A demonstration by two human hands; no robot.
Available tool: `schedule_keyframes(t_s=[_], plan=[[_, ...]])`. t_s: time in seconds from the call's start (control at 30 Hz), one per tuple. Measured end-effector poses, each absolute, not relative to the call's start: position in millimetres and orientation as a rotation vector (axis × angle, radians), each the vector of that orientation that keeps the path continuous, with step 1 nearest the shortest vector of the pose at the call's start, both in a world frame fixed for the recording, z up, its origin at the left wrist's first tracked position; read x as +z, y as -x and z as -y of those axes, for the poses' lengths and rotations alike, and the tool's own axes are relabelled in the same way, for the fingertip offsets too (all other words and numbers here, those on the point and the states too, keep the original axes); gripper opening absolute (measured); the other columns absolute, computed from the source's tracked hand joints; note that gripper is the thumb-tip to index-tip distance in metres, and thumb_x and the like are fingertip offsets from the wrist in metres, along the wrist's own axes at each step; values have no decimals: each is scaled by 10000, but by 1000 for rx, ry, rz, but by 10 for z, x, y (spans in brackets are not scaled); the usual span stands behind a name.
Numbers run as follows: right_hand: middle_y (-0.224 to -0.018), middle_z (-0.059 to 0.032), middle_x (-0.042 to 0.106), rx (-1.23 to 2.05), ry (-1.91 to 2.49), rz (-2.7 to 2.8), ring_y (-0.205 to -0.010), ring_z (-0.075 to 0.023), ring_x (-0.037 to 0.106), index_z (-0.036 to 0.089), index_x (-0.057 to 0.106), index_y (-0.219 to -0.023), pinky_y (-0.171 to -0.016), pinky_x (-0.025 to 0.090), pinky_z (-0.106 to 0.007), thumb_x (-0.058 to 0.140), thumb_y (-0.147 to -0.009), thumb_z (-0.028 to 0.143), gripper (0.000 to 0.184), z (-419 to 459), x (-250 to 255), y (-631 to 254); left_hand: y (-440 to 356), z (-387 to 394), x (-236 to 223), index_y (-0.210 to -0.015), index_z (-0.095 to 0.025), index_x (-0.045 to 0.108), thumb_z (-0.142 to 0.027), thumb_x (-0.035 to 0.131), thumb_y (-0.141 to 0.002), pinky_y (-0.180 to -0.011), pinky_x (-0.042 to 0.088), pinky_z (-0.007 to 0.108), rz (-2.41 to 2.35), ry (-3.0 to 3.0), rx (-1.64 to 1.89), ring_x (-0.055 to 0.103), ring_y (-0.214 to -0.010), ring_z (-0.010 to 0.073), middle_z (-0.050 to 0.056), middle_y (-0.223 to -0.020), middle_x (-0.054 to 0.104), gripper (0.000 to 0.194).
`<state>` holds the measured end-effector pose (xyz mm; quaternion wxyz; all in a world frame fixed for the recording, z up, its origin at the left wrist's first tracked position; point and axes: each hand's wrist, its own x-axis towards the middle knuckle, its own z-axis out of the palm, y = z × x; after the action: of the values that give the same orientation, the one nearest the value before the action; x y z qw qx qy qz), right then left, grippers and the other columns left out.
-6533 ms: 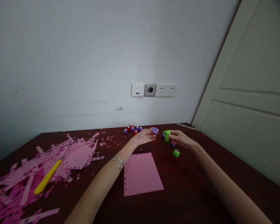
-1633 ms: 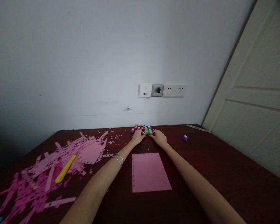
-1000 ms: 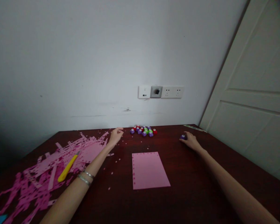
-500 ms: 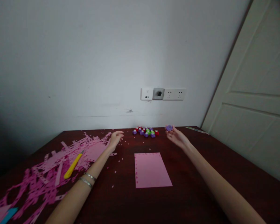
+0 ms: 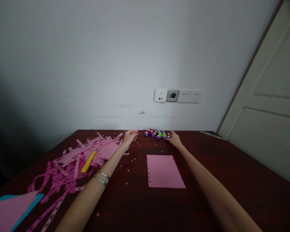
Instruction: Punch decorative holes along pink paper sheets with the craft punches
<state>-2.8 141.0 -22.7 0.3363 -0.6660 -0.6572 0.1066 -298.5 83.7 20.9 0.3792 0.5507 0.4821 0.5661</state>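
Observation:
Small craft paper punches (image 5: 158,136) in purple, red and green stand clustered near the wall at the table's back edge. At the right end of this cluster is my right hand (image 5: 175,140), its fingers closed around a purple punch (image 5: 168,137) that is mostly hidden. My left hand (image 5: 129,138) hovers left of the cluster, fingers loosely curved and apart, with nothing in it. A pink sheet (image 5: 165,171) with punched marks along its top and left edges lies flat between my forearms.
Pink punched strips and scraps (image 5: 70,164) heap on the left, topped by a yellow utility knife (image 5: 89,161). Pink and blue sheets (image 5: 12,209) lie at the front left. A thin ruler-like strip (image 5: 211,134) rests at the back right. Wall sockets (image 5: 189,96) are above.
My right hand has picked up the lone purple punch from the right and brought it left to the cluster. My left hand has left the cluster, moving left. The view has shifted.

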Motion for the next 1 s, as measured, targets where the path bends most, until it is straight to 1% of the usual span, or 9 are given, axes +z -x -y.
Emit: schedule_keyframes(t_s=[0.2, 0.3, 0.4, 0.47, 0.57, 0.7, 0.8, 0.9, 1.0], plan=[[-1091, -171, 592, 210, 1824, 1754, -1000, -263, 563, 80, 441, -1193, -835, 416, -327, 670, -666, 287, 611, -1396, -256, 60, 2917, -742, 386, -823, -113, 628, -125, 496, -645, -439, 360, 192, -1246, -1469, 1419, 477, -481, 79, 16, -661, 606, 223], [-1104, -180, 563, 89, 1804, 1759, -1014, -271, 538, 83, 450, -1182, -865, 393, -350, 618, -711, 284, 539, -1307, -245, 54, 2924, -634, 669, -874, -93, 637, -120, 510, -671, -434, 355, 185, -1293, -1524, 1365, 479, -489, 80, 31, -660, 605, 241], [-1069, -155, 562, 2, 1691, 1765, -981, -248, 534, 106, 474, -1146, -873, 387, -358, 512, -775, 236, 395, -1163, -237, 19, 2984, -379, 1113, -875, -91, 642, -142, 534, -694, -462, 376, 181, -1275, -1660, 1393, 529, -573, 98, 66, -758, 628, 217], [-1039, -133, 563, -3, 1581, 1812, -959, -231, 535, 120, 482, -1126, -870, 397, -352, 479, -781, 205, 356, -1044, -251, -34, 3065, -166, 1390, -881, -112, 651, -158, 549, -698, -493, 388, 180, -1277, -1793, 1455, 551, -624, 106, 68, -814, 634, 215], [-1010, -98, 559, 42, 1413, 1947, -940, -207, 541, 149, 484, -1107, -871, 411, -342, 458, -767, 167, 341, -866, -323, -167, 3307, 41, 1585, -856, -144, 668, -190, 582, -691, -518, 385, 175, -1428, -1978, 1426, 547, -615, 102, 39, -763, 638, 192], [-918, -69, 577, 192, 1361, 1953, -841, -189, 572, 166, 496, -1070, -794, 457, -328, 460, -750, 179, 323, -732, -481, -375, 3930, -26, 1362, -593, -141, 646, -149, 606, -604, -441, 338, 178, -1918, -1917, 994, 501, -453, 101, 3, -507, 577, 42], [-834, -56, 592, 268, 1379, 1887, -761, -183, 585, 161, 507, -1043, -739, 470, -321, 460, -743, 208, 307, -737, -568, -463, 4452, -83, 1033, -388, -147, 535, -80, 633, -470, -365, 275, 184, -2161, -1629, 639, 416, -322, 104, -31, -299, 413, 144], [-808, -60, 597, 297, 1386, 1905, -733, -183, 587, 157, 530, -991, -720, 470, -312, 469, -723, 205, 280, -769, -600, -475, 4776, 5, 746, -315, -158, 456, -26, 642, -380, -316, 258, 208, -2187, -1484, 670, 371, -255, 124, -27, -254, 366, 237], [-840, -77, 603, 309, 1396, 1948, -748, -189, 587, 163, 559, -924, -711, 471, -307, 482, -702, 193, 237, -772, -592, -460, 4866, 133, 544, -339, -173, 457, -75, 646, -412, -313, 301, 235, -2154, -1424, 878, 366, -250, 136, -33, -253, 350, 225]])
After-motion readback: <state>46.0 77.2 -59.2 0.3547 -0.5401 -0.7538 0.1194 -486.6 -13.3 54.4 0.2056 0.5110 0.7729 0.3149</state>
